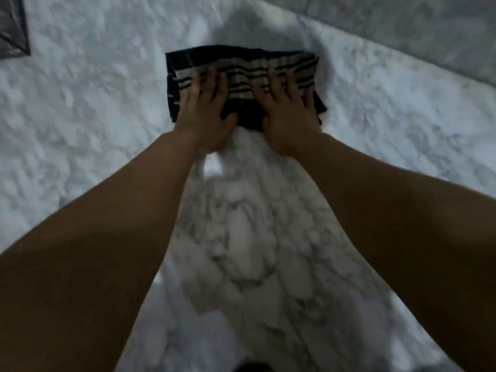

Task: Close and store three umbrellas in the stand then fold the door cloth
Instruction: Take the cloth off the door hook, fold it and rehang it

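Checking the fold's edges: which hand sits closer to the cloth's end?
The right hand: its fingers nearly reach the door cloth's right edge; the left hand leaves more cloth showing beyond it.

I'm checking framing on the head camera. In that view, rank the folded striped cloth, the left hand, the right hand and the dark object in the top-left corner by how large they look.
1. Folded striped cloth, clearly largest.
2. Left hand and right hand: they look alike, so no ranking between them.
3. Dark object: smallest as seen, but the frame edge cuts it off, so its full size is unknown.
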